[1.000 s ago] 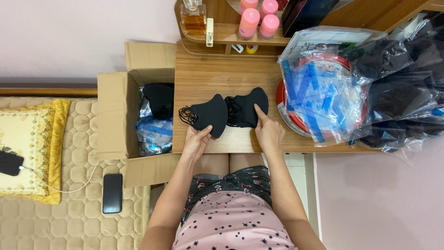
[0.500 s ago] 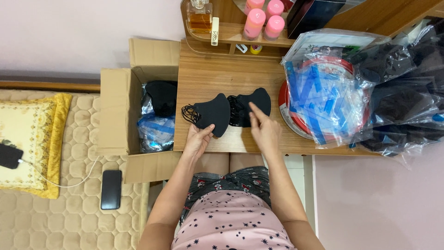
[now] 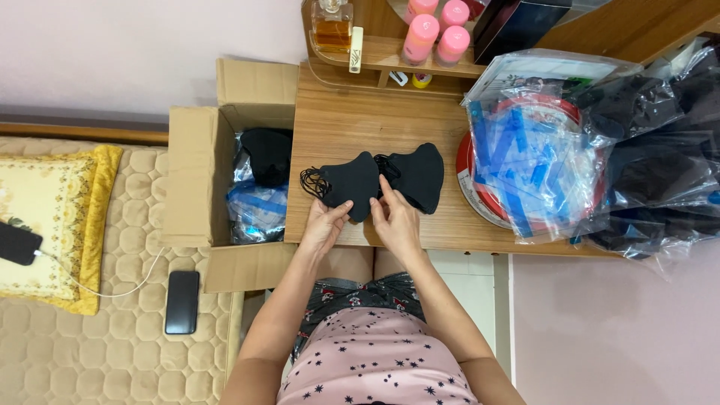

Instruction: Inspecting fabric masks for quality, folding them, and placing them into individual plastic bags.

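Both the left hand (image 3: 324, 225) and the right hand (image 3: 395, 221) are pinching one black mask (image 3: 351, 184); a second mask (image 3: 418, 176) is lying alongside; a cardboard box (image 3: 196, 180) is crowding the left, plastic bags (image 3: 540, 142) the right.

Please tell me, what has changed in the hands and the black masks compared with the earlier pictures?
The right hand moved left, off the right black mask, and now meets the left hand at the lower edge of the left black mask. Both hands pinch that mask. The right mask lies let go on the wooden table. The cardboard box and the plastic bags stayed as they were.
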